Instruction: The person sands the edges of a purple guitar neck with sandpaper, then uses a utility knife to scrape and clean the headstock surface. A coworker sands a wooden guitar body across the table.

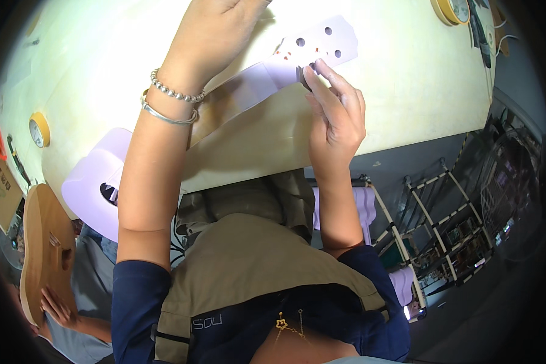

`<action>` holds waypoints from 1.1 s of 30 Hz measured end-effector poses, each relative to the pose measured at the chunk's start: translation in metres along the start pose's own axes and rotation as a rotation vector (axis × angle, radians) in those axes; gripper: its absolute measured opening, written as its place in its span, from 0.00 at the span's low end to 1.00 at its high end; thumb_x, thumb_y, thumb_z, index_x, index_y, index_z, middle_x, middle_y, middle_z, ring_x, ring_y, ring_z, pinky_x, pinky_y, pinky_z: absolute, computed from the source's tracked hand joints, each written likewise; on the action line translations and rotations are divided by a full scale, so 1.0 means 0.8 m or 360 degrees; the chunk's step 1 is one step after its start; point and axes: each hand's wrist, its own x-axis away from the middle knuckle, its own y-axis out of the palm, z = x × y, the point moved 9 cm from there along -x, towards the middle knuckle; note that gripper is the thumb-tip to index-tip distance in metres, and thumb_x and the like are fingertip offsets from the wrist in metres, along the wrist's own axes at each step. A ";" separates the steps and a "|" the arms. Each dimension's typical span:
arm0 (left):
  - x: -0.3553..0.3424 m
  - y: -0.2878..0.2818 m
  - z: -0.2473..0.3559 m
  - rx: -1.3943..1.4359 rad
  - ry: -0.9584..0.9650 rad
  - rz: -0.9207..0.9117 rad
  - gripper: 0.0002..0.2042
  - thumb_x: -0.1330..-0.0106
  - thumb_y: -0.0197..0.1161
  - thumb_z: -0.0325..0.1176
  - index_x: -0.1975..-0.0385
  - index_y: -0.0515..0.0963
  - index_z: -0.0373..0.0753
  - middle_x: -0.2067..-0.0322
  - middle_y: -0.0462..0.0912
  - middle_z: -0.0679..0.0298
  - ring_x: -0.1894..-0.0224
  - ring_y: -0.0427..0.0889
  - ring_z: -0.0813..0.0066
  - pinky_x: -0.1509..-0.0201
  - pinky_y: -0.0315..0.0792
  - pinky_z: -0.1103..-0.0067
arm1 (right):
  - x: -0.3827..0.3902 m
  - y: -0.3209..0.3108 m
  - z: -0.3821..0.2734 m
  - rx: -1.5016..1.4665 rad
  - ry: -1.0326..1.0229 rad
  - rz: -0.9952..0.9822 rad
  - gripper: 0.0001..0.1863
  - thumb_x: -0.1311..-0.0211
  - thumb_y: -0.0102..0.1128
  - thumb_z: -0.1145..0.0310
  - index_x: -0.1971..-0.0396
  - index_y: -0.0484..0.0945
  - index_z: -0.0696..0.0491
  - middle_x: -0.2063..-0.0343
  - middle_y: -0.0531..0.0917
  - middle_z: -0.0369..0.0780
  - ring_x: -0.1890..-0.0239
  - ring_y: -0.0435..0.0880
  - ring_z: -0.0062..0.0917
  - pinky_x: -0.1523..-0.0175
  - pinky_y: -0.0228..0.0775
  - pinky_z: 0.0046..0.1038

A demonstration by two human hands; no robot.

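Note:
A lilac ukulele [97, 173] lies across the table, its body at the left and its headstock [344, 39] toward the upper right. Tuner holes and small reddish marks show on the headstock. My right hand [340, 115] is at the headstock's near edge, fingers curled and fingertips close to one hole. A small dark patch by the index fingertip is too unclear to name. My left hand [215, 33] is above the neck [239, 91], at the picture's upper edge. Its fingers are out of the picture, and my forearm covers part of the ukulele.
Yellow tape rolls [39, 130] [457, 11] rest at the left and far right of the pale table [418, 91]. At the lower left, another person's hand [59, 308] holds a wooden guitar-shaped body [42, 242]. A tubular rack [434, 224] and fan [509, 188] stand at the right.

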 end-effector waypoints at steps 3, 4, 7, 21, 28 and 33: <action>-0.002 -0.003 -0.009 -0.0098 0.0068 0.0005 0.13 0.25 0.48 0.38 0.67 0.74 0.37 0.71 0.72 0.70 0.65 0.68 0.83 0.57 0.66 0.84 | 0.001 0.001 -0.004 0.0118 -0.0127 0.0021 0.23 0.60 0.63 0.84 0.60 0.86 0.49 0.56 0.83 0.39 0.68 0.75 0.27 0.61 0.70 0.25; -0.003 -0.004 -0.011 -0.0123 0.0091 0.0011 0.13 0.25 0.48 0.39 0.67 0.74 0.37 0.71 0.72 0.70 0.65 0.68 0.83 0.57 0.66 0.84 | 0.002 0.002 -0.006 0.0143 -0.0161 0.0024 0.23 0.60 0.63 0.84 0.60 0.86 0.49 0.56 0.83 0.39 0.69 0.75 0.26 0.62 0.69 0.24; -0.002 -0.003 -0.008 -0.0199 0.0141 0.0015 0.14 0.25 0.48 0.39 0.67 0.74 0.37 0.71 0.72 0.69 0.65 0.69 0.82 0.57 0.66 0.84 | 0.002 0.001 -0.008 0.0217 -0.0240 0.0051 0.22 0.60 0.63 0.82 0.60 0.86 0.48 0.57 0.83 0.38 0.70 0.74 0.26 0.64 0.68 0.24; -0.001 -0.003 -0.002 -0.0193 0.0105 0.0021 0.14 0.26 0.48 0.39 0.67 0.74 0.36 0.71 0.73 0.67 0.65 0.70 0.81 0.56 0.67 0.82 | 0.000 0.002 -0.001 0.0025 -0.0045 -0.0029 0.24 0.60 0.61 0.85 0.60 0.86 0.48 0.56 0.83 0.37 0.67 0.75 0.27 0.62 0.72 0.24; -0.001 0.006 0.000 -0.0149 0.0271 -0.0118 0.11 0.29 0.53 0.37 0.69 0.75 0.37 0.73 0.74 0.65 0.67 0.70 0.74 0.57 0.66 0.79 | -0.011 0.003 0.007 -0.0311 0.0141 -0.0196 0.17 0.48 0.61 0.83 0.58 0.85 0.52 0.63 0.82 0.40 0.68 0.77 0.23 0.62 0.71 0.22; 0.016 0.031 0.048 -0.0769 0.0897 -0.0332 0.06 0.38 0.60 0.38 0.71 0.76 0.43 0.74 0.74 0.67 0.69 0.68 0.66 0.61 0.64 0.74 | -0.030 -0.026 0.029 -0.0926 0.0512 0.0136 0.07 0.38 0.61 0.75 0.62 0.82 0.61 0.71 0.79 0.38 0.73 0.75 0.16 0.68 0.66 0.17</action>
